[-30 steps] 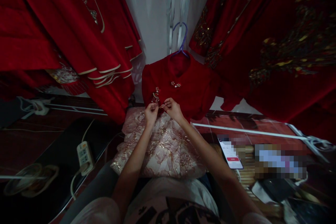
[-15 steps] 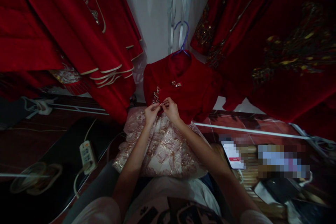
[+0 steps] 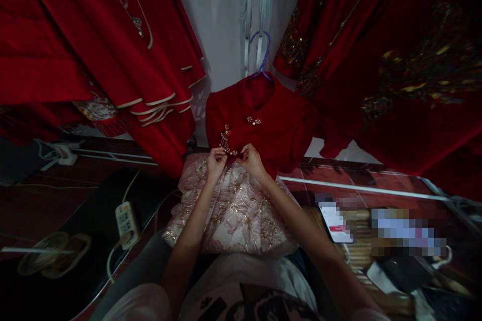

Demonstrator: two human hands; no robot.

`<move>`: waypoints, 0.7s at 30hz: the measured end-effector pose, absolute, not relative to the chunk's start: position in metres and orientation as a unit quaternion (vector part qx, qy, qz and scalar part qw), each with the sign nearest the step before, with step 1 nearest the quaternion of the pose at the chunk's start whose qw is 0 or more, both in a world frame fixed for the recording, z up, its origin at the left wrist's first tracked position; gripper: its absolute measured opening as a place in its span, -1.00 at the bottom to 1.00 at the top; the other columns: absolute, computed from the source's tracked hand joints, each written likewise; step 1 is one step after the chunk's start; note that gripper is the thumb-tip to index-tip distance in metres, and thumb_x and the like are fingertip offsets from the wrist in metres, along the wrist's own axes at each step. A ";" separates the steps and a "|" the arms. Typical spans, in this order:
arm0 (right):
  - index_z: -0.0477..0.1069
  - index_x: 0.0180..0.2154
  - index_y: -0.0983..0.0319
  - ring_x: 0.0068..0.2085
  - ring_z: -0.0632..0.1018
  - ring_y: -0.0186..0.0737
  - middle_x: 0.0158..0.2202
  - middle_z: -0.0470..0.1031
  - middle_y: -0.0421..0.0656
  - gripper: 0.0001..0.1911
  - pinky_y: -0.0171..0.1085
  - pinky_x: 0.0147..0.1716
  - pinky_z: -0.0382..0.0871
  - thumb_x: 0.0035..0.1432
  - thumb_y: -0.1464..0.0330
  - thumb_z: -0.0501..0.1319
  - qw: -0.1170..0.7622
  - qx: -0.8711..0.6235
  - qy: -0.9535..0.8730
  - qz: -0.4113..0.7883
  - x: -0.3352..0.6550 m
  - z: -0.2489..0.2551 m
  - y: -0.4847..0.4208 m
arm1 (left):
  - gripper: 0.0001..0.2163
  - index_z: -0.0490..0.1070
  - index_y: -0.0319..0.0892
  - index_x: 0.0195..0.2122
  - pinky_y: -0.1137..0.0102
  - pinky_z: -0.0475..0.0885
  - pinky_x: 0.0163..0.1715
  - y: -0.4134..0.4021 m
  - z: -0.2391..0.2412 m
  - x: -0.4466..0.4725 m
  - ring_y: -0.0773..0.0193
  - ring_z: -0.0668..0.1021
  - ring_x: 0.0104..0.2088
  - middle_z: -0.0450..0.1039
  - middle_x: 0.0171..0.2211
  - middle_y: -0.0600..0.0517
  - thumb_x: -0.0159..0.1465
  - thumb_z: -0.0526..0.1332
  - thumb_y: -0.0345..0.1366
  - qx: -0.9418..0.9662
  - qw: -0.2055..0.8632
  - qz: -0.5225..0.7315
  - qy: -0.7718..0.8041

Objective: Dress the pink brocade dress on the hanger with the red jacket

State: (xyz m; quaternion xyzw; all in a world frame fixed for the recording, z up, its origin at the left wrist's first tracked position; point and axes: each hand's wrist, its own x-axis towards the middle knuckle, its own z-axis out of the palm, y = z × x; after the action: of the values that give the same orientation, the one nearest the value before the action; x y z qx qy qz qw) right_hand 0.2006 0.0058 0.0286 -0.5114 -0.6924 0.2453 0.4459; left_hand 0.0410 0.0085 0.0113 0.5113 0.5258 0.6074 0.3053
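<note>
A small red jacket hangs on a purple hanger straight ahead. A beaded clasp with a tassel is on its front, and a second clasp sits higher up. My left hand and my right hand are both closed in a pinch at the lower end of the tasselled clasp, fingertips on the red cloth. Below the jacket a pale pink skirt with gold sequins lies over my lap.
Large red embroidered garments hang at the left and right. A white power strip with its cord lies on the dark floor at left. A phone lies at right on a woven mat.
My hands have stayed at the tasselled clasp, with small finger shifts. My right hand has moved slightly right and apart from the left.
</note>
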 end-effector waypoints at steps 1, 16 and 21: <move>0.23 -0.29 0.21 -0.42 0.37 -0.36 -0.34 0.32 -0.23 -0.73 -0.34 -0.40 0.32 -0.11 0.49 0.20 0.449 -0.507 -0.691 0.252 0.203 0.026 0.004 | -0.80 0.39 -0.18 -0.31 0.46 0.43 -0.32 0.007 0.011 0.042 0.37 0.51 -0.36 0.47 -0.33 0.03 0.01 0.22 -0.49 0.518 0.302 0.603 0.527; 0.37 -0.15 0.25 -0.28 0.48 -0.27 -0.20 0.42 -0.08 -0.76 -0.27 -0.24 0.43 0.21 0.25 0.14 0.523 -0.498 -0.652 0.228 0.187 0.002 -0.008 | -0.88 0.42 -0.17 -0.27 0.37 0.45 -0.23 -0.003 -0.005 0.060 0.28 0.53 -0.28 0.45 -0.29 -0.03 0.22 0.21 -0.26 0.608 0.198 0.549 0.538; 0.37 -0.18 0.23 -0.25 0.49 -0.26 -0.21 0.44 -0.08 -0.76 -0.28 -0.25 0.44 0.26 0.21 0.08 0.531 -0.494 -0.650 0.225 0.189 -0.006 -0.012 | -0.81 0.46 -0.16 -0.30 0.36 0.46 -0.23 -0.005 -0.007 0.058 0.28 0.56 -0.32 0.51 -0.33 -0.01 0.17 0.27 -0.16 0.578 0.225 0.571 0.538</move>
State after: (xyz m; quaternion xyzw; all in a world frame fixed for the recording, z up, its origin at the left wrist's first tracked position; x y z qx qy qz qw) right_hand 0.1886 -0.0125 -0.0058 -0.4943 -0.6504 0.2247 0.5311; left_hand 0.0580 -0.0053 -0.0071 0.5777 0.5377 0.5713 0.2254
